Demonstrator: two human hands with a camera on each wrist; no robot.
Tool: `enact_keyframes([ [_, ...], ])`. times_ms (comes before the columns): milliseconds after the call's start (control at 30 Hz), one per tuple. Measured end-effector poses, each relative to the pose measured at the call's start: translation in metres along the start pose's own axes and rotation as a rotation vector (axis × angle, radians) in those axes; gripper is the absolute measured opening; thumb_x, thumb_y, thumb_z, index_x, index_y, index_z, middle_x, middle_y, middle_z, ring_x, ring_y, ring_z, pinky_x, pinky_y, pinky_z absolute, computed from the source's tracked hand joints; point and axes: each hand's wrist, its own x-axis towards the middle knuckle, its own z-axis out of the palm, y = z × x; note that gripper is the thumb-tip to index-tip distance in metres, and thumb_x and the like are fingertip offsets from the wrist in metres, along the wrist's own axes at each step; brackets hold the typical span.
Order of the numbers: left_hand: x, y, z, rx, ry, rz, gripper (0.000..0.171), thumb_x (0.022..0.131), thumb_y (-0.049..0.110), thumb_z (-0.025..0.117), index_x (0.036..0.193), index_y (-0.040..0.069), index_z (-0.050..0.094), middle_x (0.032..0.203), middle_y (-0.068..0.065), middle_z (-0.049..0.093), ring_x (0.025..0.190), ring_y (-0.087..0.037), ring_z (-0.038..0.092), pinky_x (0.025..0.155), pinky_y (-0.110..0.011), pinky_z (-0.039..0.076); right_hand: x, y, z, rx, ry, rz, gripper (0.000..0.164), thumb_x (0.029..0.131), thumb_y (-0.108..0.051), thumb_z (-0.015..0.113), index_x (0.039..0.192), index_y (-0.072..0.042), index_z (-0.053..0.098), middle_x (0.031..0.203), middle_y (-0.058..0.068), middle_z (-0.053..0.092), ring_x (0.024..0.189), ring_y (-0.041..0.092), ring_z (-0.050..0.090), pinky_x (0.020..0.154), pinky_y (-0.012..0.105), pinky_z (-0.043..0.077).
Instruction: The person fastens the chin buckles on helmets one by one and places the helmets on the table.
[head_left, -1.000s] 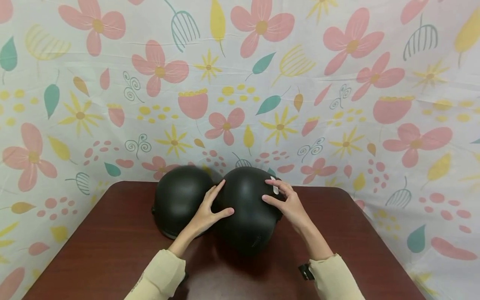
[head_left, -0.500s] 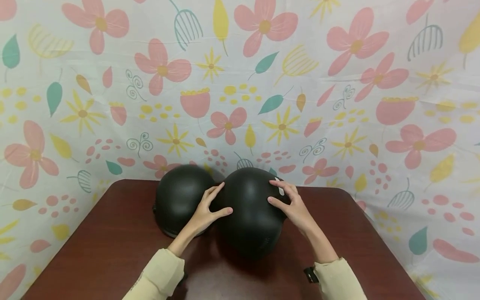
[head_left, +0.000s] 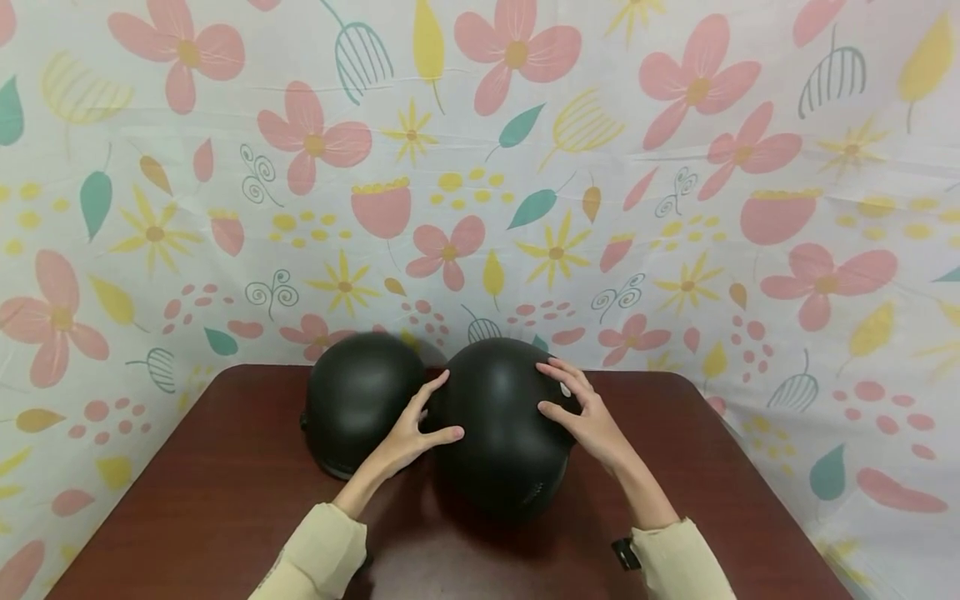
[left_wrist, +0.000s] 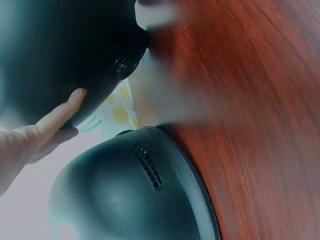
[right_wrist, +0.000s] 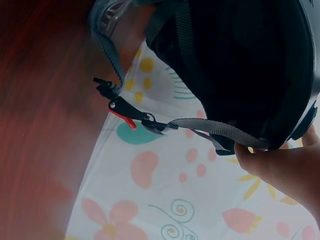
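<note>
Holding a matte black domed helmet [head_left: 502, 421] between them, the left hand [head_left: 408, 433] and right hand [head_left: 588, 417] are spreading wide on opposite sides, its long axis apparently running front to back. Whether it is touching the reddish-brown table [head_left: 187, 500] is not showing clearly. A second black domed helmet [head_left: 363, 392] is sitting leftward, nearer the left hand, before flower-printed white cloth [head_left: 480, 150].

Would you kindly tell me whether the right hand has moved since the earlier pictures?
Yes, slightly: the right hand has shifted rightward relative to the table in the head view.
</note>
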Motion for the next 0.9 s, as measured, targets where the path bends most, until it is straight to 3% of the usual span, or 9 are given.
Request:
enact_keyframes([
  [267,0.000,-0.002,0.002,-0.023,-0.029,0.001,0.089,0.088,0.028,0.072,0.156,0.034,0.016,0.166,-0.002,0.007,0.153,-0.034,0.000,0.117,-0.067,0.007,0.000,0.000,0.000,-0.021,0.044,-0.042,0.052,0.093,-0.017,0.066,0.143,-0.016,0.050,0.158,0.009,0.030,0.149,0.036,0.019,0.110,0.064,0.030],
  [533,-0.005,-0.002,0.007,0.071,-0.001,0.009,0.092,0.083,0.036,0.077,0.154,0.042,0.018,0.163,-0.007,0.013,0.149,-0.035,0.016,0.117,-0.064,0.016,-0.002,0.002,0.001,-0.037,0.082,-0.015,0.053,0.090,-0.022,0.071,0.139,-0.017,0.052,0.155,0.008,0.032,0.147,0.033,0.023,0.115,0.062,0.024],
  [767,-0.006,-0.007,0.008,0.054,0.019,0.062,0.086,0.083,0.026,0.077,0.153,0.034,0.028,0.153,-0.013,0.025,0.142,-0.034,0.026,0.116,-0.062,0.021,-0.004,0.003,0.002,-0.113,0.094,-0.013,0.061,0.088,-0.025,0.072,0.143,-0.024,0.048,0.152,0.011,0.033,0.141,0.035,0.030,0.110,0.066,0.027],
  [900,-0.009,-0.010,0.010,0.023,0.012,0.036,0.079,0.083,0.023,0.076,0.150,0.030,0.034,0.149,-0.014,0.030,0.135,-0.035,0.032,0.110,-0.062,0.028,-0.010,0.009,0.004,-0.160,0.092,0.040,0.066,0.089,-0.029,0.071,0.148,-0.029,0.041,0.148,0.012,0.036,0.135,0.037,0.037,0.103,0.066,0.036],
])
